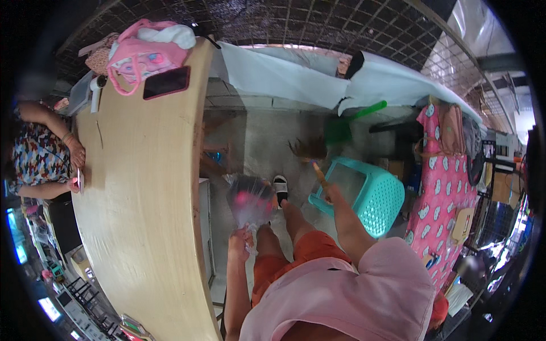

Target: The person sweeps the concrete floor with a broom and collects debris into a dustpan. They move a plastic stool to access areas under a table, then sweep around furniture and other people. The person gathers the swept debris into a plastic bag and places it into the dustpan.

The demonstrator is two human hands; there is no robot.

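My left hand (pixel 241 235) grips the gathered top of a clear plastic bag (pixel 250 200), which hangs beside the table with dark and bright pink contents that I cannot make out. My right hand (pixel 330 195) is wrapped round the short handle of a broom (pixel 319 173). Its dark bristles fan out close to the grey floor, ahead of my foot. Just beyond them is a green dustpan (pixel 338 132) with a long green handle slanting up to the right. A teal plastic basket (pixel 382 200) lies on its side right of the broom, close to my right forearm.
A long wooden table (pixel 142 187) runs along my left, bearing a phone (pixel 166 83) and a pink bag (pixel 149 54). Another person (pixel 48 150) sits at its far side. A pink patterned tablecloth (pixel 441 196) covers a table on the right. White sheeting (pixel 284 74) hangs ahead below wire mesh.
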